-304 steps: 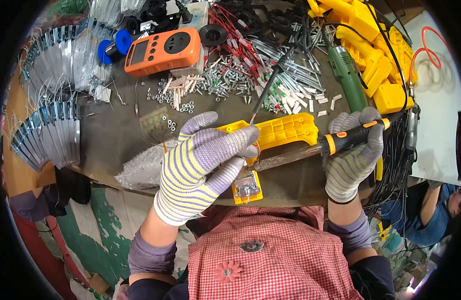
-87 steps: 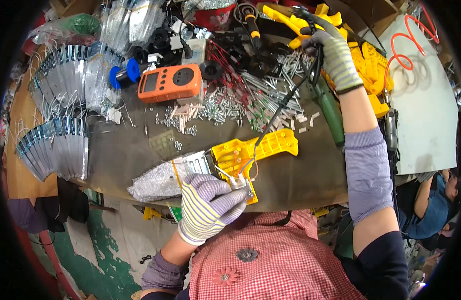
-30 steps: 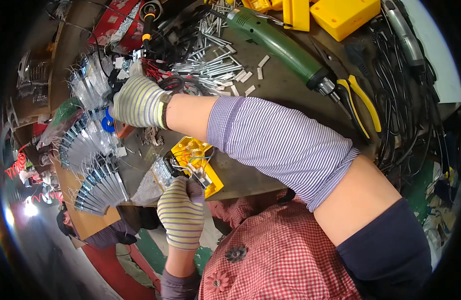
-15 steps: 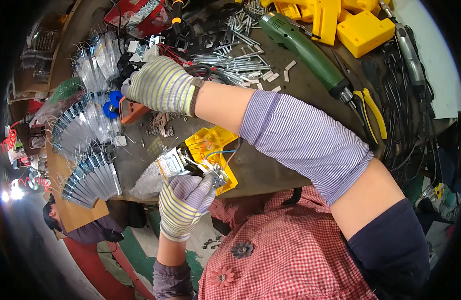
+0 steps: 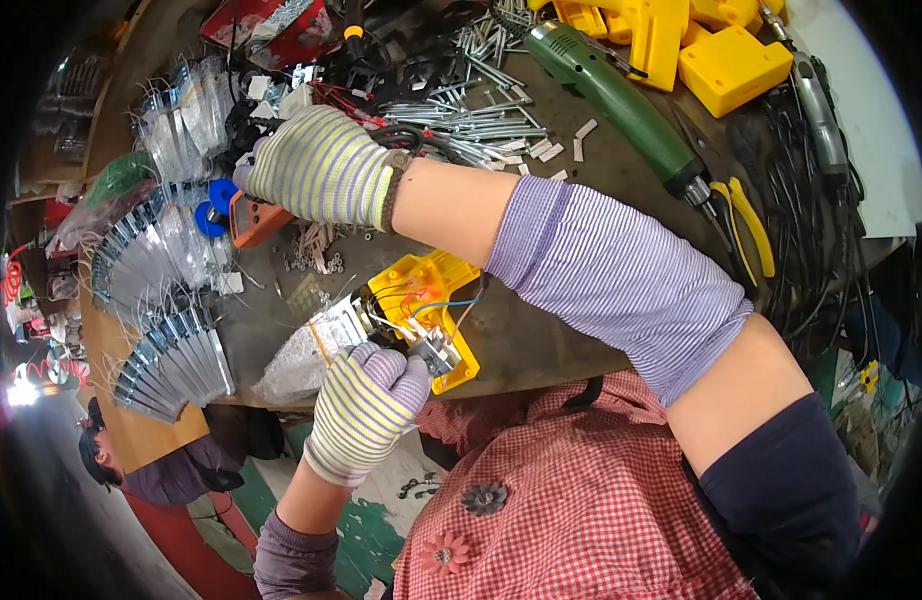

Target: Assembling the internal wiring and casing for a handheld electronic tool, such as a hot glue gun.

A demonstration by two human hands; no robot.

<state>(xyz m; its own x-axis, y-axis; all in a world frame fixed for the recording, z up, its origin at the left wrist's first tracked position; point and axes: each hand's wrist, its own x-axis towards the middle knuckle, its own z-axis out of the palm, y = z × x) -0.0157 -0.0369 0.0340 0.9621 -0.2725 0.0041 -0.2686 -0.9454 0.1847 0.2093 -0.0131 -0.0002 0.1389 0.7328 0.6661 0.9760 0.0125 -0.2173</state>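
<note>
My right hand (image 5: 326,170), in a striped glove, reaches across to the far left with its fingers curled; what they hold, if anything, is hidden. Just below it is an orange frame-like piece (image 5: 258,222), beside a blue spool (image 5: 217,207). My left hand (image 5: 368,412), in a matching glove, is closed at the near edge of the bench, its fingertips against the wired parts of an open yellow pistol-shaped housing (image 5: 459,272). A grey switch-like block (image 5: 436,355) sits beside its fingers. A part wrapped in clear plastic (image 5: 306,355) extends leftward from the housing.
Fanned-out flat metal strips with wires (image 5: 176,365) lie on the left. Long screws (image 5: 466,120) and small white blocks lie at the back. A green power screwdriver (image 5: 616,100), yellow-handled pliers (image 5: 749,225), yellow housings (image 5: 736,70) and black cables (image 5: 801,250) occupy the right.
My left hand has shifted slightly and its forearm has swung left; more of the grey block now shows. My right hand stays near the orange piece. The whole view has shifted a little.
</note>
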